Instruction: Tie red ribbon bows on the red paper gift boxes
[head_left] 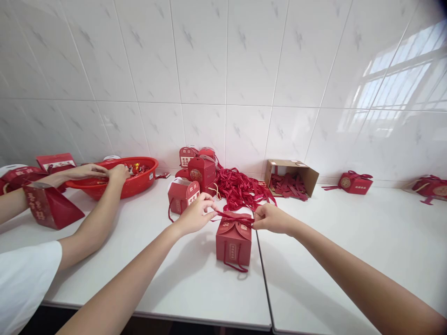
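Observation:
A small red gift box [233, 249] stands upright on the white table in front of me, a cord handle hanging down its near side. Across its folded top runs a dark red ribbon [232, 217], looped at the middle. My left hand [196, 213] pinches the ribbon at the box's left. On the other side my right hand [271, 218] is closed on the ribbon, fingers curled, close to the top right corner. Just behind my left hand sits another red box [179, 195] with a cord handle.
Behind lie a heap of red ribbons [240, 186] and a cardboard box [309, 177] holding red strips. More red boxes [356, 182] stand right and left. A co-worker's hands [117, 173] are over a red basin [145, 184] at left. A seam [264, 270] divides the tabletop.

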The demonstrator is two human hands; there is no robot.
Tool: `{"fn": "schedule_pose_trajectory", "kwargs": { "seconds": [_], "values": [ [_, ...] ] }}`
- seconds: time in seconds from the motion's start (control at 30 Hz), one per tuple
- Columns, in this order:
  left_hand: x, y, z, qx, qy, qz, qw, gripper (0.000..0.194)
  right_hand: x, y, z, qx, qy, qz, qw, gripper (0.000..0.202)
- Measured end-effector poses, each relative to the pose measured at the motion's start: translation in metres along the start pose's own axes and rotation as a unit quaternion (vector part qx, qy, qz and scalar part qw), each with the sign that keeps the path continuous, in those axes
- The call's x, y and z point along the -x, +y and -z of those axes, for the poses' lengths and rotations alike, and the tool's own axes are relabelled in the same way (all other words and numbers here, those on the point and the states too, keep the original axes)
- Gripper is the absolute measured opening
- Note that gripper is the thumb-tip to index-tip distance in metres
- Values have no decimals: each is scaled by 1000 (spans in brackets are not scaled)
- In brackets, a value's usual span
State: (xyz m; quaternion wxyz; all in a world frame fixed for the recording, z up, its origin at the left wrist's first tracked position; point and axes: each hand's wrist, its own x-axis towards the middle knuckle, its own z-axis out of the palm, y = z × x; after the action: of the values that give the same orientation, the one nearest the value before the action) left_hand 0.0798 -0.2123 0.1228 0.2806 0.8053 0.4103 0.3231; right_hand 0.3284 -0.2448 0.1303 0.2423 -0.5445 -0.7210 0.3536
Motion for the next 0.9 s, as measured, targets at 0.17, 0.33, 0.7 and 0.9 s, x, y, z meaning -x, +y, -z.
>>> {"fn": "schedule_pose_trajectory", "kwargs": {
  "seconds": [0.17,0.33,0.7,0.9],
  "values": [
    [2,-3,6,46,-58,23,997,24,8,3,0,57,57,22,997,17],
    [6,5,2,57,-65,13,996,30,14,5,-6,99,100,59,988,17],
    [36,-6,5,21,-54,3,998,30,31,23,-22,-19,57,135,989,15],
    [44,-37,-9,222,-12,109,969,49,37,23,-56,-116,23,221,968,71]
  ]
}}
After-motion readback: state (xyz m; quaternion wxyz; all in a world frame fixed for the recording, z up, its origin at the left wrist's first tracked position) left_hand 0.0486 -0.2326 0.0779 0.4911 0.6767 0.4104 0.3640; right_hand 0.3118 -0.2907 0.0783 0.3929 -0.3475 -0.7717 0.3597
